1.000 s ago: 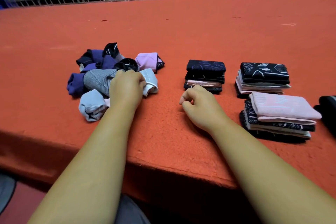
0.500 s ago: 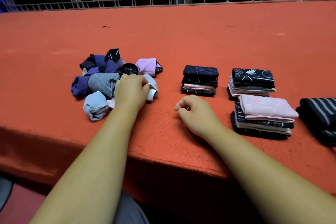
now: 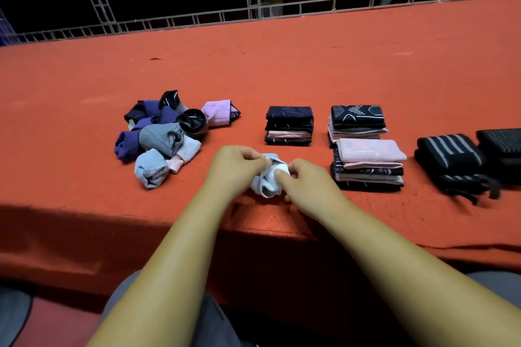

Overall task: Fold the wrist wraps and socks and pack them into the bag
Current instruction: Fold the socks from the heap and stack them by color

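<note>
Light-blue sock (image 3: 265,185) between pinching fingers (image 3: 254,158) of left hand (image 3: 234,169) and right hand (image 3: 310,186)

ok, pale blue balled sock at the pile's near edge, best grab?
Pinch the pale blue balled sock across its rounded body from the near side: near and left flanks are free; the grey striped sock and a pink piece crowd its far and right.
</note>
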